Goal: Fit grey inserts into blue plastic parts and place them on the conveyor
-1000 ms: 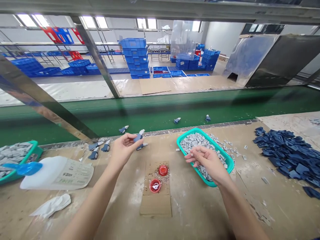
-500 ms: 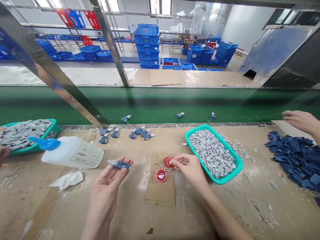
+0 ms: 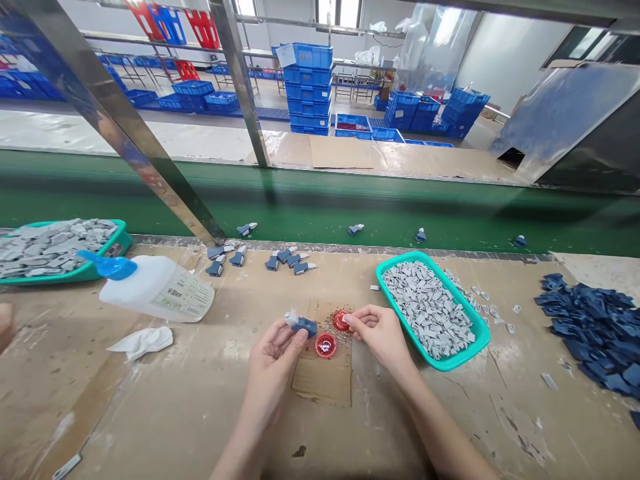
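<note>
My left hand [image 3: 276, 353] grips a dark blue plastic part [image 3: 305, 325] with a pale tip, just left of two small red caps. My right hand [image 3: 377, 333] pinches a small light-grey piece [image 3: 347, 320] at the edge of the farther red cap [image 3: 341, 321]. Some liquid shows in the nearer red cap [image 3: 326, 345]. Both caps are on a cardboard piece [image 3: 323, 383] strewn with tiny bits. A teal basket [image 3: 484, 337] full of small grey pieces stands right of my right hand.
A white bottle with a blue nozzle [image 3: 157, 287] lies at left by crumpled tissue [image 3: 143, 342] and another teal basket [image 3: 125, 233]. Blue-and-grey parts [image 3: 287, 259] lie beyond my hands, others on the green belt [image 3: 310, 200]. Dark blue pieces [image 3: 595, 327] are heaped right. Another person's hand [image 3: 6, 327] shows far left.
My left hand has moved right with the blue part, close to the red caps. My right hand stays at the farther cap. A co-worker's hand has left the right side; another blue part lies on the belt.
</note>
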Tool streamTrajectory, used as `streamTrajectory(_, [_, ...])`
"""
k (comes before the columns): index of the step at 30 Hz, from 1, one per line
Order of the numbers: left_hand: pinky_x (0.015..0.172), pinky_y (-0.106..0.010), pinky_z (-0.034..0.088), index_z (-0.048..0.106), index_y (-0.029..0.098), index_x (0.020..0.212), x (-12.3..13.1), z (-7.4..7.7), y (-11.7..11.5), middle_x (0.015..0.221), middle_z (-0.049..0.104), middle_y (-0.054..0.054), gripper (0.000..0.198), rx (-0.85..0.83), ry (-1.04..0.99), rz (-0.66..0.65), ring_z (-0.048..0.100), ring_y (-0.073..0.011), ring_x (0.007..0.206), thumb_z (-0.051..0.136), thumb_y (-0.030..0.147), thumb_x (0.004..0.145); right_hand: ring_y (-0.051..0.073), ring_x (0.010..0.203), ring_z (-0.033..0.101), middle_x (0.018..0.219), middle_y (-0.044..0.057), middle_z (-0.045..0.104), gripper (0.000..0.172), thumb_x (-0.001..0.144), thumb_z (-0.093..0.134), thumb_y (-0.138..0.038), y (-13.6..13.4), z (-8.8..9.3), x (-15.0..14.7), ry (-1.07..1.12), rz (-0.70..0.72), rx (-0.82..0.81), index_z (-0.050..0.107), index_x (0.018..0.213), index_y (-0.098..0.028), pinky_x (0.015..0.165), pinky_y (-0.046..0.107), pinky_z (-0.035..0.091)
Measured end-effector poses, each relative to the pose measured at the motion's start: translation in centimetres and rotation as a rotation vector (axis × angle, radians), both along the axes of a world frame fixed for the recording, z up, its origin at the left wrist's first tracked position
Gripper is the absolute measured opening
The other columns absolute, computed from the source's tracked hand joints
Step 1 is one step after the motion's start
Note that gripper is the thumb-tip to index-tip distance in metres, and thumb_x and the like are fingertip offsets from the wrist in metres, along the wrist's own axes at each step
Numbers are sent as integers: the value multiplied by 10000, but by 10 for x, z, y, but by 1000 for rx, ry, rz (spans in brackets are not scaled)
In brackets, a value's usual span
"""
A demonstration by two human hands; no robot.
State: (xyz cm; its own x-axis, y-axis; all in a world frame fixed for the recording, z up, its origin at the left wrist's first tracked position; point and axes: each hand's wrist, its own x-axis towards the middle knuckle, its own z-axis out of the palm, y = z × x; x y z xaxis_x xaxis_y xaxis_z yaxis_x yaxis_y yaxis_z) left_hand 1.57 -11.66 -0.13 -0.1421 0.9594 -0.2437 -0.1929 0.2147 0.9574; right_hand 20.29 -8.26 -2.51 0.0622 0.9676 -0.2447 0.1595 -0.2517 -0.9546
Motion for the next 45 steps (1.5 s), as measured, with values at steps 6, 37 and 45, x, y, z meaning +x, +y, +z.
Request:
streamTrajectory(6, [897, -294, 495, 677, 177, 958, 14, 1, 0, 1016, 713, -86, 271, 1, -40, -47, 649, -211, 990, 717, 300, 720, 129, 538, 574, 630, 39, 665, 280, 686, 732, -416, -8, 34, -4, 230, 29, -12, 640, 705, -153, 525, 243, 465])
streamTrajectory(37, [907, -373, 461, 141, 129, 1461, -8, 9, 148, 1231, 599, -160, 661, 426, 971, -333, 606, -224, 1052, 429, 274, 884, 247, 857, 611, 985, 59, 688, 205, 824, 553, -273, 35, 51, 95, -724, 56, 272, 687, 979, -260, 707, 350, 436])
streamTrajectory(45, [854, -437, 449, 392, 126, 1340, -36, -7, 269, 1218, 545, -197, 488, 350, 1436, -316, 566, -309, 1061, 467, 170, 860, 272, 813, 563, 698, 63, 662, 121, 793, 601, -237, 66, 19, 108, -1012, 160, 225, 702, 725, -236, 581, 305, 361])
